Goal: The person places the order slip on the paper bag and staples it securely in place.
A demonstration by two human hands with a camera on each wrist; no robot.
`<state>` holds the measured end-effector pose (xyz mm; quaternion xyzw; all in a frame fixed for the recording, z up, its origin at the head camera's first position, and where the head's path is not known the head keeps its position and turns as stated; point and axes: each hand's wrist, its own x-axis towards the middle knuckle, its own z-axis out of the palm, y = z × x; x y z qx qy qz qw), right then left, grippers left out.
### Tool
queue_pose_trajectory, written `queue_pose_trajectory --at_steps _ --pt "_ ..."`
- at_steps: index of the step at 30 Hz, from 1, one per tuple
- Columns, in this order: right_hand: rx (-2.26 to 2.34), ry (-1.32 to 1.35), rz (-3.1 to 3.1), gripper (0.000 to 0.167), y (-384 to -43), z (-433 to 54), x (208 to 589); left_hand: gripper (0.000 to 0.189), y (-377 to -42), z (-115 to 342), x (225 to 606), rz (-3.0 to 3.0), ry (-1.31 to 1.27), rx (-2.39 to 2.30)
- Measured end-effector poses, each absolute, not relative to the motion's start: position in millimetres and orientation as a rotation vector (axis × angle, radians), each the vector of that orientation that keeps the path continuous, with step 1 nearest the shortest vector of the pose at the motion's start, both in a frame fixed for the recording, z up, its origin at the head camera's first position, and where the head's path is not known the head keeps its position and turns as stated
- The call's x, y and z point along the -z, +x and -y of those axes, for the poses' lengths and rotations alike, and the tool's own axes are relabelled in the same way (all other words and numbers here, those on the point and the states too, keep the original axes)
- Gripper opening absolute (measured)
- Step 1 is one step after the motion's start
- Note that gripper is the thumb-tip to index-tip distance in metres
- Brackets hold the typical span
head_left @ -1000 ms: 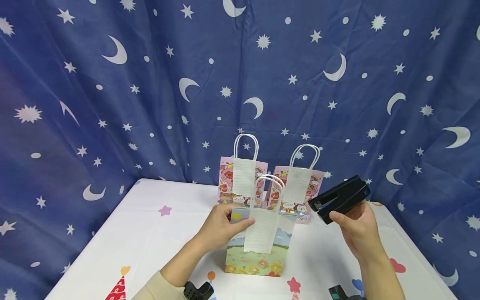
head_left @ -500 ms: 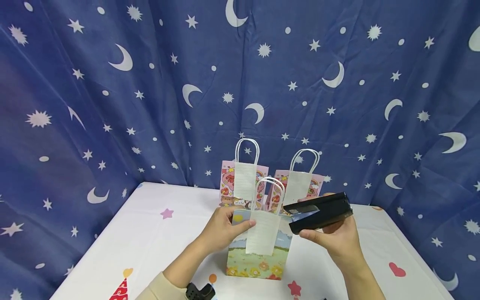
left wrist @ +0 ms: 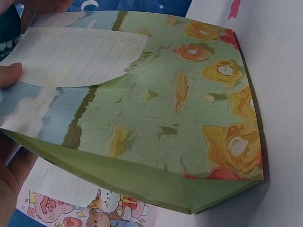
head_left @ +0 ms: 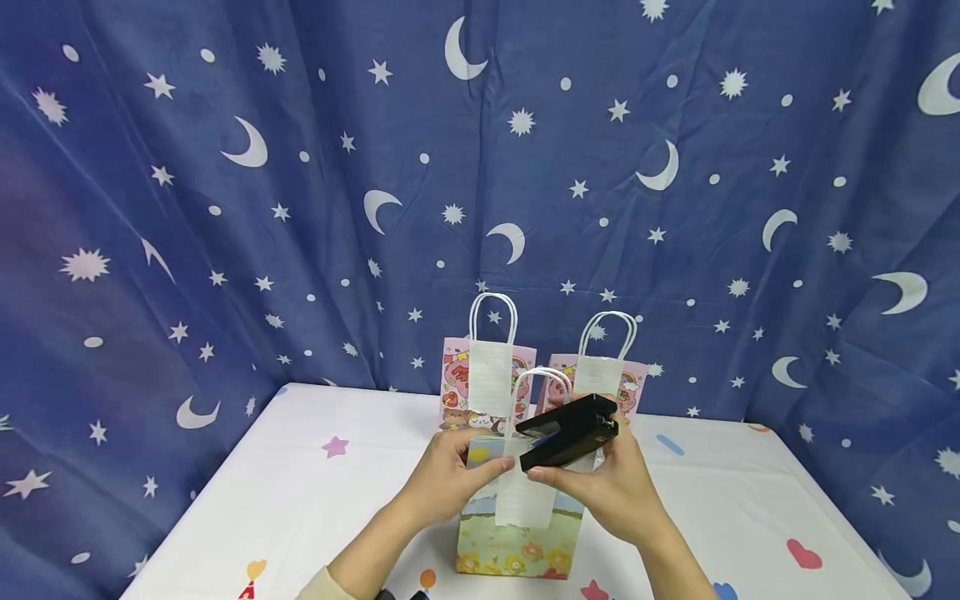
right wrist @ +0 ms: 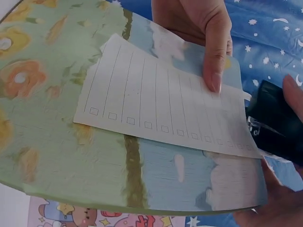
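A paper gift bag [head_left: 480, 542] with painted flowers and sky stands upright on the table, its white loop handle [head_left: 546, 372] raised. Against its upper front lies a lined paper sheet [right wrist: 156, 99] with a column of small checkboxes. My left hand [head_left: 446, 479] pinches the sheet and the bag's top edge, thumb in front. In my right hand [head_left: 622, 492] is a black stapler [head_left: 573, 429], its mouth spread and pointing left at the bag's top edge. In the right wrist view the stapler [right wrist: 277, 120] is beside the sheet's upper edge; whether it touches is unclear.
Behind stand two pink cartoon gift bags, one at left [head_left: 454, 379] and one at right [head_left: 637, 379], each with a white sheet on its front. The white tablecloth [head_left: 315, 492] has printed shapes. A blue star-and-moon curtain [head_left: 375, 275] hangs behind the table.
My right hand has brought the stapler left, from beside the flowered bag to its top edge. My left hand has kept its grip on the sheet and bag.
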<state>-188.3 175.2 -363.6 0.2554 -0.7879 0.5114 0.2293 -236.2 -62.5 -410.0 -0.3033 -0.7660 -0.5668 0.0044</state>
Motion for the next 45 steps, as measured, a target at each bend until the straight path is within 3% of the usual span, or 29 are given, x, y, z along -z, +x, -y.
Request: queue_pose_trajectory --at_steps 5,7,13,19,22,26,29,33,45 --pt "-1.374 0.71 2.267 0.076 -192 -178 367 0.019 -235 59 413 2.403 -0.967 1.764" --pt "-1.376 0.715 2.284 0.085 -192 -179 366 0.021 -235 59 412 2.414 -0.962 1.748" --pt "-1.285 0.697 2.325 0.131 -194 -179 363 0.02 -234 60 408 2.422 -0.956 1.687" --pt "-1.238 0.67 2.334 0.137 -199 -178 360 0.016 -237 60 405 2.374 -0.995 1.655" --pt "-1.169 0.635 2.348 0.126 -199 -179 360 0.012 -238 59 405 2.361 -1.015 1.659" --pt "-1.129 0.589 2.374 0.084 -201 -180 363 0.012 -237 59 406 2.356 -1.032 1.672" --pt "-1.171 0.566 2.401 0.066 -204 -180 367 0.016 -236 58 406 2.352 -1.03 1.671" --pt "-1.285 0.563 2.393 0.063 -207 -180 372 0.026 -236 58 407 2.353 -1.009 1.674" --pt "-1.465 0.692 2.281 0.057 -208 -179 374 0.011 -240 57 411 2.348 -1.011 1.717"
